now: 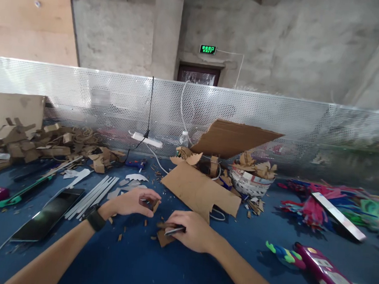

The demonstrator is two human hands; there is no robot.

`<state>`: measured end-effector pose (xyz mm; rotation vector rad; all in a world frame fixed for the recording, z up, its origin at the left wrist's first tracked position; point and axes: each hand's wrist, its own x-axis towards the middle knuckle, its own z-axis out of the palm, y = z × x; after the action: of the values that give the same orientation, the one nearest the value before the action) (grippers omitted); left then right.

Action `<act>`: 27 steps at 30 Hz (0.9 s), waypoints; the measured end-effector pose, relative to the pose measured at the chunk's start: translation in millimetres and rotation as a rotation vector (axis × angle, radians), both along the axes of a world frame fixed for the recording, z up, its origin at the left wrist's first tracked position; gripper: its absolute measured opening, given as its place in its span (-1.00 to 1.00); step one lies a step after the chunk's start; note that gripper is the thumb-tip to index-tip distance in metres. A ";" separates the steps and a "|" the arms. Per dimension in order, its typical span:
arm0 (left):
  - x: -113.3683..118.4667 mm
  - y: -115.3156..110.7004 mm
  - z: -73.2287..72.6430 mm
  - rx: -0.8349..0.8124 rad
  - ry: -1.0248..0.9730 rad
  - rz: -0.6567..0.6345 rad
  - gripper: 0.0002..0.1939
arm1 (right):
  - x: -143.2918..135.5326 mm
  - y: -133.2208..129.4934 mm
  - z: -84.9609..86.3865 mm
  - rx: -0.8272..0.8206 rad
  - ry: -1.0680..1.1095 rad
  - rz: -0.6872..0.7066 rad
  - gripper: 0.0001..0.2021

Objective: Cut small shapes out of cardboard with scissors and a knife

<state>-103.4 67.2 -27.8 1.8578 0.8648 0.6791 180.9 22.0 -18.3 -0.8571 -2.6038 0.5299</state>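
Note:
My left hand (135,202), with a dark watch on its wrist, is closed in a pinch round a small brown cardboard piece at its fingertips. Just to its right, my right hand (190,231) has its fingers wrapped round a slim metallic tool (175,230), whose exact kind is unclear. Under and beside the right fingers lies a small square of cardboard (165,238) on the blue table. A large cut cardboard sheet (199,187) lies right behind the hands, with a notch in its edge.
White sticks (93,197) and a black phone (48,216) lie to the left, near a cardboard heap (56,146). A basket of scraps (252,183) stands behind at the right. Colourful strips (313,203), another phone (338,216) and a purple device (336,278) lie at the right.

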 end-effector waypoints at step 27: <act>29.6 -26.4 -1.1 -0.532 -0.537 -0.259 -0.50 | 5.4 9.2 -4.2 -0.608 0.742 -0.041 -0.56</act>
<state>-73.7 40.8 -28.9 1.1958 0.3885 0.6599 186.3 31.2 -22.4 -0.6854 -1.7523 1.3645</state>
